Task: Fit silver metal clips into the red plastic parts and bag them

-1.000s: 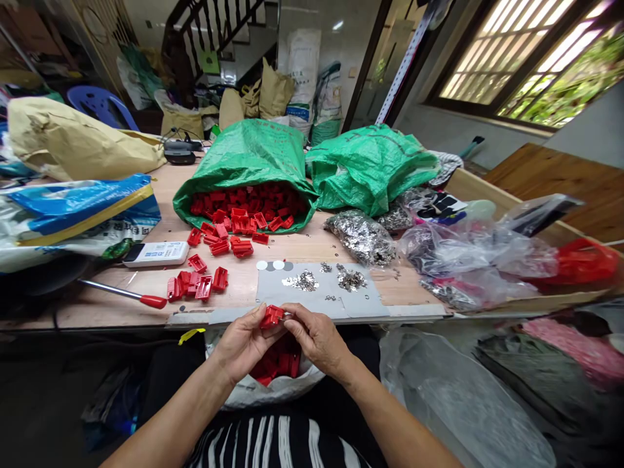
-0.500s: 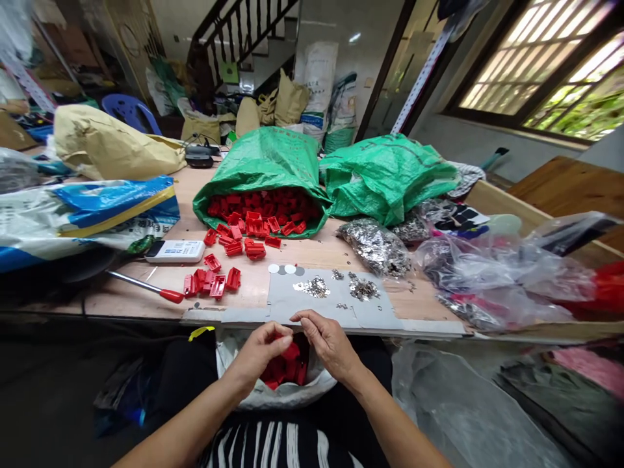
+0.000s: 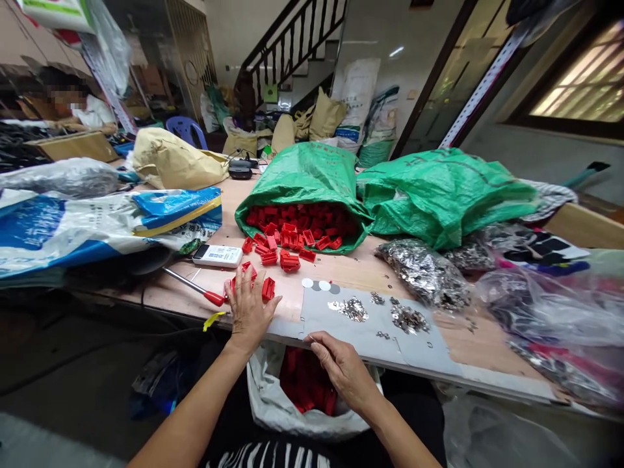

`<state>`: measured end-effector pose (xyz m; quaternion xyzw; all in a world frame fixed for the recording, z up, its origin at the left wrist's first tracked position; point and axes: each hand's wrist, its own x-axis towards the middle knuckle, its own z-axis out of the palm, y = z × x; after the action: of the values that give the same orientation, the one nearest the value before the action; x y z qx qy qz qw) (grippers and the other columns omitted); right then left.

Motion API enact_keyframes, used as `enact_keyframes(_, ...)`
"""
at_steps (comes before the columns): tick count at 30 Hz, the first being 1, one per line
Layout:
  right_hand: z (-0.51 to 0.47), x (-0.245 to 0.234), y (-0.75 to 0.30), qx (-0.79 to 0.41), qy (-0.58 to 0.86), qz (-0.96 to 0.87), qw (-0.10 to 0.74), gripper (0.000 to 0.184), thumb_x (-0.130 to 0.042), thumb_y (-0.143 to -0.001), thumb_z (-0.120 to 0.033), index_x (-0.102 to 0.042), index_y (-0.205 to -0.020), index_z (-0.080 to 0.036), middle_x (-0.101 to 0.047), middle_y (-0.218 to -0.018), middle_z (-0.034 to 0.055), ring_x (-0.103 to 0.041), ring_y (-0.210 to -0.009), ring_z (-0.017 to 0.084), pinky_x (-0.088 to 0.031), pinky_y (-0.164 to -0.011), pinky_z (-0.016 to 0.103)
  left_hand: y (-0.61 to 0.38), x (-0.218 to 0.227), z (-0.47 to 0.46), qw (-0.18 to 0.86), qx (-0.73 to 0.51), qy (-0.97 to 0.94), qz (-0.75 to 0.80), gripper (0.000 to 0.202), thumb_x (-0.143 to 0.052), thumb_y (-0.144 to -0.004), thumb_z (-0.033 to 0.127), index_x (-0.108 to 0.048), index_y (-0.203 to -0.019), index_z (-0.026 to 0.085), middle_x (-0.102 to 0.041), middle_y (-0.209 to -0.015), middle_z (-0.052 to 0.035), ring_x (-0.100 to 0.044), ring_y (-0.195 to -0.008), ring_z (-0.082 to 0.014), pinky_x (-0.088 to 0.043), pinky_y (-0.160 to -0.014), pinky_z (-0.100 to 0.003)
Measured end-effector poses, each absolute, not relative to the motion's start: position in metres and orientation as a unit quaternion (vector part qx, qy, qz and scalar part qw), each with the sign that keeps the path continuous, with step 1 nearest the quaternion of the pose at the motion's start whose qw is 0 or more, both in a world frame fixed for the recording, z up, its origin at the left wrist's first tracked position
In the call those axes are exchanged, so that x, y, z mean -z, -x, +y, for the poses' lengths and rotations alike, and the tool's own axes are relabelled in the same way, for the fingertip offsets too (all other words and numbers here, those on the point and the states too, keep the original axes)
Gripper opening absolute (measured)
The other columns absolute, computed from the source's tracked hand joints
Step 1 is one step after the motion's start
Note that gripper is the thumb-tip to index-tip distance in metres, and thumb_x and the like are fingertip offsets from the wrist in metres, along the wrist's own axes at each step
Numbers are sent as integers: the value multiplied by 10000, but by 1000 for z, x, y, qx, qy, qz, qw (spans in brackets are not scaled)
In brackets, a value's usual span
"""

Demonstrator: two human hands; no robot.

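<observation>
My left hand (image 3: 249, 311) reaches over a small group of red plastic pieces (image 3: 268, 289) near the table's front edge. Its fingers are spread, and they partly cover those pieces. Just past the table edge, above a white sack (image 3: 263, 383), hovers my right hand (image 3: 344, 367). Thumb and forefinger pinch together there, on something too small to name. Red pieces (image 3: 307, 383) fill the sack in my lap. On a grey sheet (image 3: 336, 331) lie little heaps of shiny metal parts (image 3: 409, 316), to the right of my hands.
A green sack (image 3: 307, 175) spills more red pieces onto the table. Another green sack (image 3: 439, 188) and a clear bag of metal parts (image 3: 424, 270) sit to the right. At left are a white box-shaped device (image 3: 218, 255), a red-handled tool (image 3: 213, 298) and a person (image 3: 80, 104) further off.
My left hand has left the space above the lap sack and moved forward-left to the red pieces, opening its fingers. The right stays near the table edge, pinched. The view has swung left.
</observation>
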<state>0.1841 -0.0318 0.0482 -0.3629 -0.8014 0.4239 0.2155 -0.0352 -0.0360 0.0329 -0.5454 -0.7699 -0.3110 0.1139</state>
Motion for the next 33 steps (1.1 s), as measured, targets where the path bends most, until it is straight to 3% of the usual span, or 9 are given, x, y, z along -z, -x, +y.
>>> enact_keyframes(3,-31,-47,-188,-429,375,-794,212,321,-370,-969,-414,-628,-1013,-228,-643,-811,6,-564,-726,150,-414,-683,233,39,-28,-23,105,228,527,-812,601,-609,-793,484,-516,-1304,182,-376,-1479,-185,-141,-1419,-395,-109,-1054,-699)
enact_keyframes(7,-30,-44,-201,-442,394,-777,212,340,-373,-964,-443,-627,-1030,-226,-589,-737,-5,-515,-665,143,-397,-631,236,39,-25,-17,79,195,533,-820,453,-585,-799,513,-639,-1136,216,-519,-1368,-150,-237,-1375,-394,-127,-1023,-724)
enact_keyframes(14,-29,-31,-218,-473,417,-742,227,365,-372,-957,-469,-621,-1045,-217,-462,-644,-29,-423,-604,134,-358,-582,234,15,-28,-5,39,217,622,-752,430,-569,-816,502,-609,-1174,266,-568,-1332,-87,-326,-1343,-341,-147,-1064,-670)
enact_keyframes(18,-30,-28,-225,-468,425,-738,236,365,-379,-954,-468,-623,-1038,-210,-471,-663,-24,-426,-619,135,-356,-589,234,11,-37,25,43,231,612,-755,529,-535,-848,472,-486,-1319,238,-501,-1404,-106,-318,-1357,-323,-149,-1081,-652)
enact_keyframes(22,-34,-27,-234,-459,437,-737,237,380,-376,-953,-477,-629,-1027,-203,-476,-654,-25,-434,-611,133,-360,-583,230,18,-46,56,42,204,605,-768,467,-568,-840,353,-519,-1284,216,-458,-1432,-126,-326,-1350,-341,-173,-1079,-633)
enact_keyframes(27,-37,-23,-243,-441,449,-733,258,375,-388,-951,-467,-645,-1008,-201,-508,-651,-19,-469,-611,135,-385,-586,230,23,-48,59,28,192,638,-745,360,-595,-789,195,-602,-1148,220,-630,-1181,-112,-566,-1110,-273,-309,-1036,-500)
enact_keyframes(33,-35,-26,-252,-418,469,-727,276,373,-397,-947,-464,-651,-998,-196,-531,-635,-17,-499,-603,142,-408,-595,236,23,-48,36,19,218,659,-719,308,-581,-800,245,-591,-1106,206,-652,-1079,-97,-568,-1070,-263,-298,-1049,-442)
